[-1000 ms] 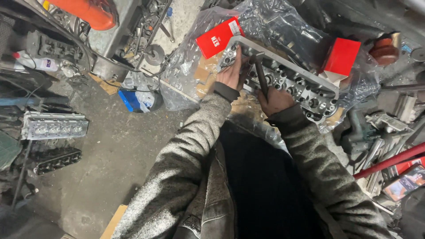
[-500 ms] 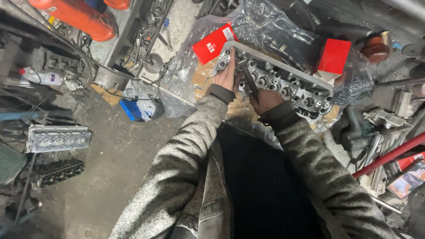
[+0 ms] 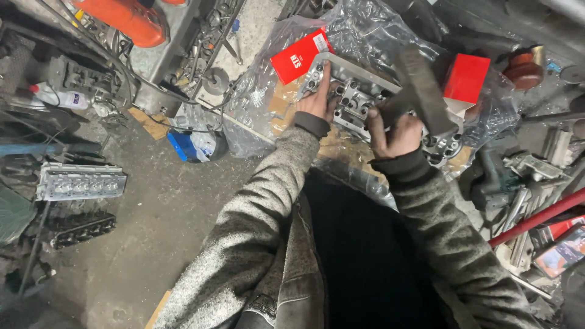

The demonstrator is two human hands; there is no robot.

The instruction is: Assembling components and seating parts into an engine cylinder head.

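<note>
A grey metal cylinder head (image 3: 356, 91) lies on a bench covered with clear plastic sheet (image 3: 359, 30). My left hand (image 3: 317, 97) rests on its near left end, fingers pressed against the casting. My right hand (image 3: 393, 131) grips the handle of a hammer (image 3: 420, 88), whose dark head is raised and blurred above the right part of the cylinder head. Both arms wear grey knitted sleeves.
A red box (image 3: 300, 55) lies by the head's left end, another red box (image 3: 466, 78) at the right. A second cylinder head (image 3: 79, 181) lies on the concrete floor at left. An orange tank (image 3: 131, 18), red bar (image 3: 536, 219) and loose tools crowd the edges.
My right hand has lifted off the cylinder head and swung the hammer up and to the right. The left hand stays on the head's left end. The view has shifted slightly.
</note>
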